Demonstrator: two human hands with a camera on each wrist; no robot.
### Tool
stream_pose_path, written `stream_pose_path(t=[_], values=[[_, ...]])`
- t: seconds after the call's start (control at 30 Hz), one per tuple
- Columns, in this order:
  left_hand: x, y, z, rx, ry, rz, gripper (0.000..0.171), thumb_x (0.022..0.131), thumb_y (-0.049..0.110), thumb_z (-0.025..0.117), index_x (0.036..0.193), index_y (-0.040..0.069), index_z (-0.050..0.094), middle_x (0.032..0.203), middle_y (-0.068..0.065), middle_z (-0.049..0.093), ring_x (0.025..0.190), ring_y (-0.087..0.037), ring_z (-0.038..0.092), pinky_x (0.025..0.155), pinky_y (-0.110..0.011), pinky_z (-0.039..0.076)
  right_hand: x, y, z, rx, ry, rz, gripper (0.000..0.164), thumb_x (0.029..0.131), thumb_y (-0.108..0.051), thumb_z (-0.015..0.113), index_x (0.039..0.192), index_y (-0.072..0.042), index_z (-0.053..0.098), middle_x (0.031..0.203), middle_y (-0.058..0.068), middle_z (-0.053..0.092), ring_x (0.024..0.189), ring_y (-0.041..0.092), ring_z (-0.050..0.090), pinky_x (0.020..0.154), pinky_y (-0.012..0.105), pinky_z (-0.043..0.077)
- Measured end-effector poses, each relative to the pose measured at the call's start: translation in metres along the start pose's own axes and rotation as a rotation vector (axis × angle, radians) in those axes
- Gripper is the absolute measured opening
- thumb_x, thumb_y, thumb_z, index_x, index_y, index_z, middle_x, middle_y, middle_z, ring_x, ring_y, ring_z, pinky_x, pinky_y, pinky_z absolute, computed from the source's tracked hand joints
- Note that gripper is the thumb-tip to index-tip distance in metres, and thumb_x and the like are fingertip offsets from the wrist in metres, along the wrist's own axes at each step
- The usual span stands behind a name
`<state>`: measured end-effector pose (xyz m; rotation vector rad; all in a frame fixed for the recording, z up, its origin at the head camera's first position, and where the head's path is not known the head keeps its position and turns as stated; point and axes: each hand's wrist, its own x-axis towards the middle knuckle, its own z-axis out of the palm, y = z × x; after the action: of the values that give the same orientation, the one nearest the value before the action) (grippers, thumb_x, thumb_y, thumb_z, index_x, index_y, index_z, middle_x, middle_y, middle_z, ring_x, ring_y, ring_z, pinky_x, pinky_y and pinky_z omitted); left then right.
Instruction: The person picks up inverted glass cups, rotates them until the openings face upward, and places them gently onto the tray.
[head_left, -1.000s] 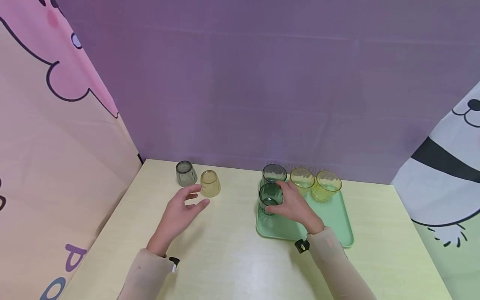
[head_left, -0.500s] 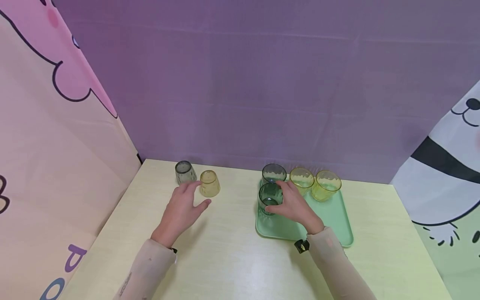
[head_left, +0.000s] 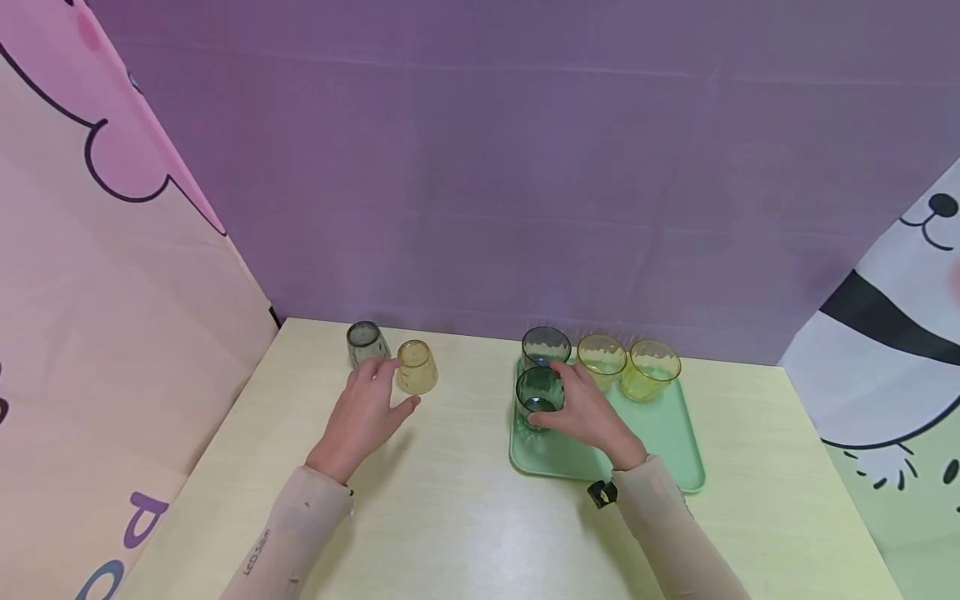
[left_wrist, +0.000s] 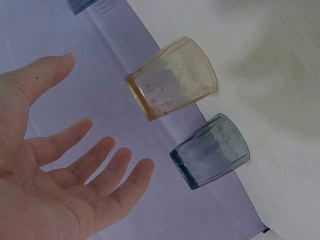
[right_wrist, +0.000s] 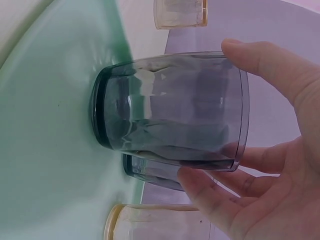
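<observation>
My right hand pinches the rim of a dark grey glass between thumb and fingers. The glass stands upright at the left of the green tray, its base apparently on it. My left hand is just in front of two upside-down glasses on the table, one amber and one grey. Its fingers are spread and hold nothing; the left wrist view shows a gap between them and the amber glass. In the head view this hand covers the lower part of the grey one.
Behind the held glass, another grey glass stands upright on the tray. Two yellowish glasses, one beside it and another farther right, are also upright there. A purple curtain hangs along the table's back edge.
My left hand has moved slightly forward, now overlapping the grey upside-down glass in the head view. The right hand stays at the dark grey glass on the tray.
</observation>
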<state>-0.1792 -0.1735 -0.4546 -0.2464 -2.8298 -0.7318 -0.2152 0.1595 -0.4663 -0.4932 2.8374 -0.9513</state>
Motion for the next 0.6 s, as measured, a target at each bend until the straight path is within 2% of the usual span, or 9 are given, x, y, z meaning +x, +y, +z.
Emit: stream_pose_path(t=[0.13, 0.37, 0.6], values=[[0.004, -0.002, 0.001, 0.004, 0.002, 0.008, 0.061, 0.087, 0.022, 0.078, 0.135, -0.008, 0.053, 0.133, -0.029, 0.050, 0.118, -0.048, 0.050, 0.097, -0.057, 0.045, -0.001, 0.000, 0.000, 0.007, 0.006, -0.005, 0.094, 0.081, -0.036, 0.084, 0.150, 0.005, 0.034, 0.150, 0.029, 0.034, 0.142, 0.045, 0.028, 0.104, 0.058, 0.041], [0.014, -0.004, 0.002, -0.015, -0.018, 0.017, 0.063, 0.088, 0.021, 0.077, 0.137, -0.008, 0.051, 0.131, -0.029, 0.051, 0.119, -0.047, 0.049, 0.099, -0.056, 0.044, -0.003, 0.001, -0.002, 0.029, 0.006, 0.005, 0.095, 0.081, -0.036, 0.084, 0.151, 0.003, 0.033, 0.153, 0.026, 0.034, 0.145, 0.044, 0.023, 0.107, 0.059, 0.038], [0.030, -0.007, 0.001, -0.042, -0.077, -0.030, 0.063, 0.090, 0.024, 0.074, 0.140, -0.005, 0.048, 0.135, -0.028, 0.047, 0.125, -0.046, 0.045, 0.097, -0.059, 0.045, -0.009, -0.001, -0.007, -0.002, 0.051, -0.007, 0.094, 0.080, -0.038, 0.084, 0.148, 0.004, 0.037, 0.150, 0.029, 0.035, 0.141, 0.046, 0.030, 0.107, 0.059, 0.038]])
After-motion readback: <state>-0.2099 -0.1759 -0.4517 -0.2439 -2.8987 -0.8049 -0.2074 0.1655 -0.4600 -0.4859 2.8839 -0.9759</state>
